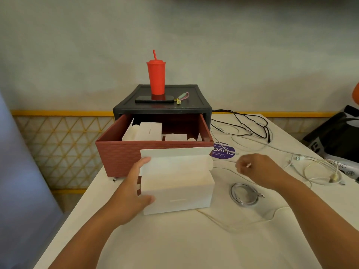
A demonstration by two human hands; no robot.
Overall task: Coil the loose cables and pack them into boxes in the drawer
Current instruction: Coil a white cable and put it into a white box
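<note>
While the left hand (136, 188) is gripping the side of an open white box (175, 183) at frame centre, the right hand (252, 167) is hovering right of it, fingers curled, pinching a thin white cable end. A coiled cable (243, 194) is lying on the tabletop (174, 245) beside the box. Behind, the drawer (153, 152) is standing open, holding boxes.
</note>
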